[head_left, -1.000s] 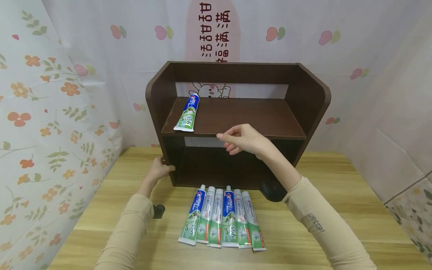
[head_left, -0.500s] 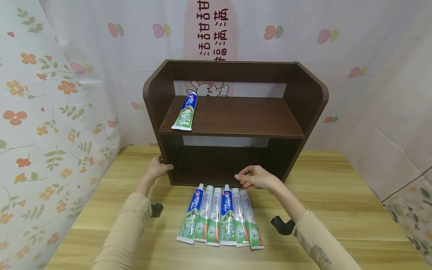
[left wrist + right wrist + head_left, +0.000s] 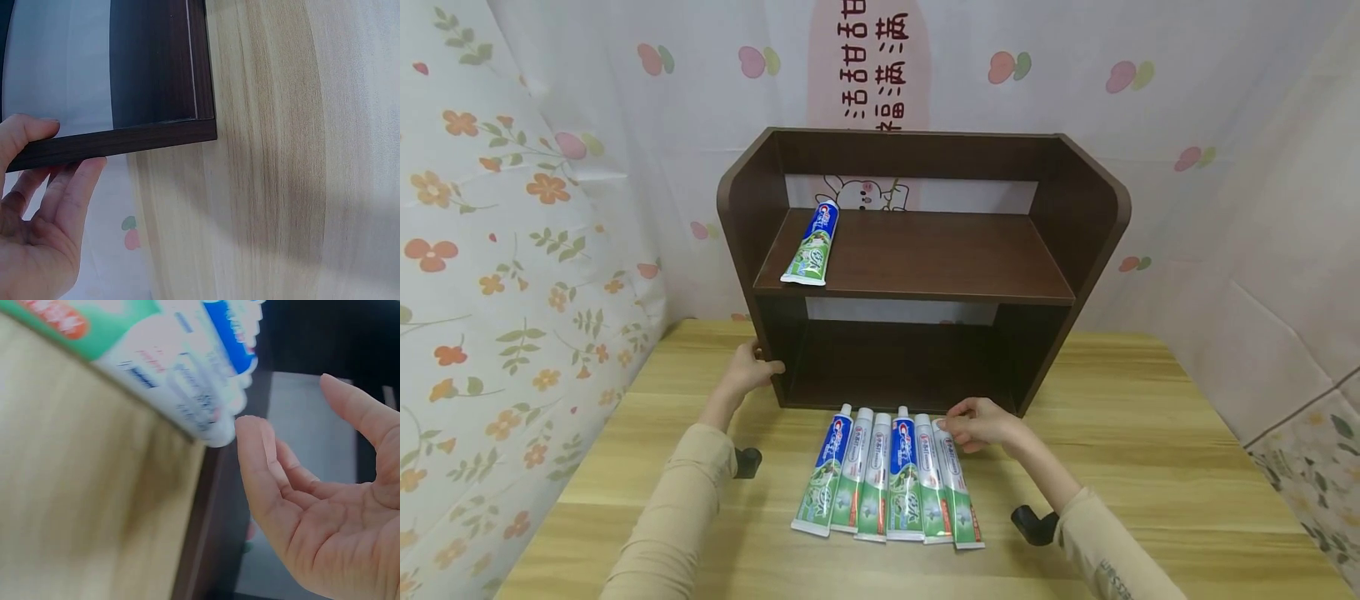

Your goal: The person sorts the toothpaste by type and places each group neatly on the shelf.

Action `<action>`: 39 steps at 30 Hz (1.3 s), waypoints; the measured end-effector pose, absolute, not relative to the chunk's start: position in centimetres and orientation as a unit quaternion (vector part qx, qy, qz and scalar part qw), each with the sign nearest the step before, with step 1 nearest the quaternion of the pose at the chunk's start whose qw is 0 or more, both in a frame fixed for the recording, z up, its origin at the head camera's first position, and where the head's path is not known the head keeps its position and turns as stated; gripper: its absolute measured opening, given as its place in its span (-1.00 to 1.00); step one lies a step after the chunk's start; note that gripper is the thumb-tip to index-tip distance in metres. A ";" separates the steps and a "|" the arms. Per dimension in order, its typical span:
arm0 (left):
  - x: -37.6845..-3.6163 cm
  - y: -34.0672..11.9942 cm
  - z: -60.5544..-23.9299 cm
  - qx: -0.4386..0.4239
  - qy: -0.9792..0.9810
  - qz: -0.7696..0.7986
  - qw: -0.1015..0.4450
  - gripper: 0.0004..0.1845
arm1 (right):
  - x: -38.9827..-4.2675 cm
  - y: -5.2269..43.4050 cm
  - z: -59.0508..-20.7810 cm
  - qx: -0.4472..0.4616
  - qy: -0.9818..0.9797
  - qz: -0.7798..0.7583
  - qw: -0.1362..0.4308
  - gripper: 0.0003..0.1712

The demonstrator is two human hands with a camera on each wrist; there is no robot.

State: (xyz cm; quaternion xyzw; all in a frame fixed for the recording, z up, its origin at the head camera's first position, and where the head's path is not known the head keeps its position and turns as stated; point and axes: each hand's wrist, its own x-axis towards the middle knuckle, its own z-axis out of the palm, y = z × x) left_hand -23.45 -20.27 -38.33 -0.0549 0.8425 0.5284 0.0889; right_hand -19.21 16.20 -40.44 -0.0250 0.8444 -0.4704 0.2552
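Note:
My left hand (image 3: 747, 371) grips the left side panel of a dark brown two-tier shelf (image 3: 917, 292); in the left wrist view the thumb lies on one face of the panel (image 3: 125, 142) and the fingers on the other. At the cap end of the rightmost white-and-green toothpaste tube (image 3: 952, 479) is my right hand (image 3: 985, 423). In the right wrist view, its thumb stands apart from the fingers (image 3: 253, 453), whose tips are close beside the tube (image 3: 181, 381); contact is hard to tell. A blue-and-green toothpaste tube (image 3: 815, 246) lies on the upper tier at the left.
Several toothpaste tubes, among them a blue-and-green one (image 3: 906, 479), lie side by side on the wooden table (image 3: 1150, 467), caps toward the shelf. Patterned curtains (image 3: 550, 208) hang at the left and behind. Black wrist-camera mounts (image 3: 1035, 525) stick out near both sleeves.
My right hand has come down from in front of the upper tier to the cap end of the rightmost toothpaste tube. The left hand stays on the shelf panel.

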 end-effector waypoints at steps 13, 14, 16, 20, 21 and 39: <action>-23.6 -20.2 -38.5 -0.052 0.843 0.529 0.087 -0.34 | -17.8 17.3 -43.5 0.005 0.829 -0.490 0.270 -0.35; -23.6 -20.2 -38.4 -0.051 0.842 0.530 0.086 -0.34 | -17.7 17.2 -43.7 0.004 0.831 -0.488 0.268 -0.35; -23.6 -20.2 -38.4 -0.051 0.842 0.530 0.085 -0.34 | -17.5 17.1 -43.9 0.003 0.834 -0.484 0.266 -0.34; -23.4 -20.2 -38.4 -0.052 0.841 0.531 0.085 -0.33 | -17.2 16.9 -44.3 0.006 0.836 -0.483 0.262 -0.35; -23.4 -20.2 -38.4 -0.052 0.842 0.531 0.085 -0.33 | -17.2 16.9 -44.4 0.008 0.835 -0.484 0.262 -0.36; -23.4 -20.3 -38.6 -0.045 0.841 0.534 0.078 -0.34 | -16.3 15.3 -44.6 0.055 0.886 -0.408 0.214 -0.66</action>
